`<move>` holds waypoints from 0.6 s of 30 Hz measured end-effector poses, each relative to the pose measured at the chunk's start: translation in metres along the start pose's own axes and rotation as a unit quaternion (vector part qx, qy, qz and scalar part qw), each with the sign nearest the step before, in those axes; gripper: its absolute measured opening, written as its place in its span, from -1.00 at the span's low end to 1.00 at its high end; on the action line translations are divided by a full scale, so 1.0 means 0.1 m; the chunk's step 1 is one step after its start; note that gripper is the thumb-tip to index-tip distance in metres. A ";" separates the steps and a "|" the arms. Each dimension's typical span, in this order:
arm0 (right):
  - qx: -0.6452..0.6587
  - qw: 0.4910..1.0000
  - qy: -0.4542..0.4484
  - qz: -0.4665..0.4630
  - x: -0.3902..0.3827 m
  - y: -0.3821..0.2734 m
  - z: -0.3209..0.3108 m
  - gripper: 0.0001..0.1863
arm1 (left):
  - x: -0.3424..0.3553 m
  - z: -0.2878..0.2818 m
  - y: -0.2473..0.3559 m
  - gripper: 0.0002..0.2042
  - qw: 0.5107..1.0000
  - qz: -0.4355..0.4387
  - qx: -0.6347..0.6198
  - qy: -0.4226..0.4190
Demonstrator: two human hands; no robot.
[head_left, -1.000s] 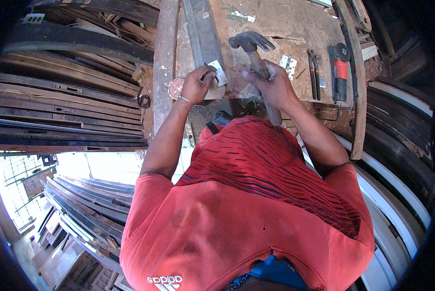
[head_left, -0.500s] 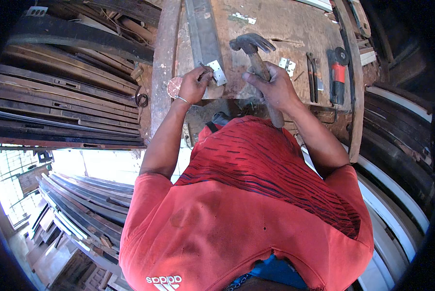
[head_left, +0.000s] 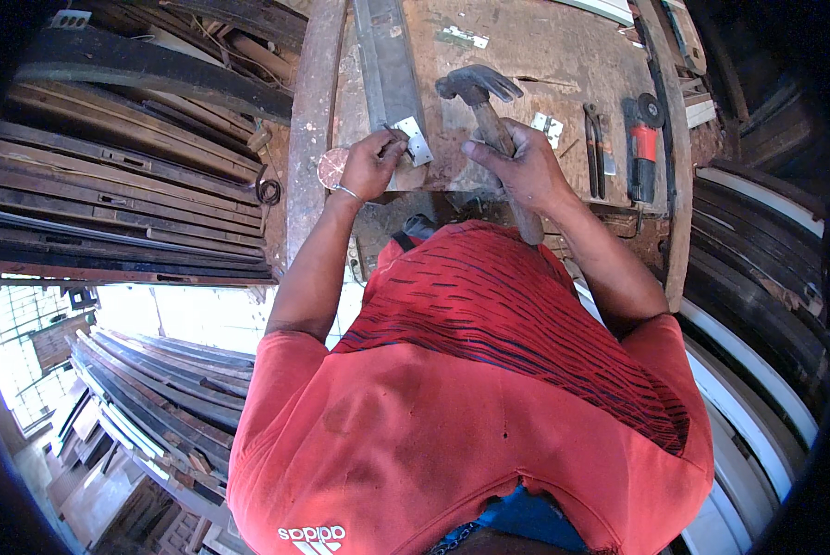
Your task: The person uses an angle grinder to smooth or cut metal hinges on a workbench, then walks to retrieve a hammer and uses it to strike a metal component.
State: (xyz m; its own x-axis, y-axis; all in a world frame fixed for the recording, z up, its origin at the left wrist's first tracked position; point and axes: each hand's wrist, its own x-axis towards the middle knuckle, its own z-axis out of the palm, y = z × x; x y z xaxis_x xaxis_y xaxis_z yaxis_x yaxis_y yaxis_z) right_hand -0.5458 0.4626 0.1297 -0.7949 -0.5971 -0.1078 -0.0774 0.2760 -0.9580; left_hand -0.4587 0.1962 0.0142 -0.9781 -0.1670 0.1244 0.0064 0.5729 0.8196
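A claw hammer [head_left: 478, 85] is held up in my right hand [head_left: 530, 171], its fingers wrapped round the wooden handle and its head pointing away from me. My left hand [head_left: 370, 165] is closed in a pinch beside a pale metal hinge [head_left: 417, 141]. What its fingertips hold, if anything, is too small and dark to make out. The hinge lies at the near end of a long dark grey strip [head_left: 384, 69] on the wooden workbench [head_left: 452, 111]. The hammer head is apart from the hinge, to its right and farther away.
On the bench's right lie another hinge [head_left: 548, 128], long-handled pincers [head_left: 596, 148] and a red and black angle grinder [head_left: 645, 143]. More pale hinge pieces [head_left: 464, 37] sit farther back. Long boards [head_left: 128, 185] are stacked at the left. A raised beam [head_left: 674, 185] runs along the bench's right edge.
The hammer has shifted very slightly left in my right hand's grip. My left hand stays beside the hinge, nearly still.
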 end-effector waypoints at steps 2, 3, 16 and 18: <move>-0.004 1.000 -0.004 0.002 0.01 0.01 0.00 -0.67 | -0.01 0.01 0.05 -0.83 0.999 0.025 0.030 -0.007; -0.007 1.000 -0.009 0.003 0.01 0.00 0.00 -0.67 | -0.02 0.01 0.08 -0.83 0.997 0.051 0.061 -0.013; -0.272 0.937 -0.212 -0.054 0.15 -0.39 0.09 -0.50 | -0.14 0.11 0.17 -0.87 0.983 0.109 0.139 0.043; -0.246 0.942 -0.229 -0.015 0.08 -0.74 0.04 -0.45 | -0.25 0.14 0.16 -0.87 0.987 0.100 0.102 0.079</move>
State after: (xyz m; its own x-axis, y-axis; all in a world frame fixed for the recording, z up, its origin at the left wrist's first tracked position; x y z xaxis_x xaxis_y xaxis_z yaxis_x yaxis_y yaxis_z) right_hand -0.5436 0.4343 0.1983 -0.4538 -0.8412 -0.2942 -0.4537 0.5022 -0.7362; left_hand -0.4371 0.2208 0.0167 -0.9172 -0.1479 0.3700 0.1372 0.7544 0.6419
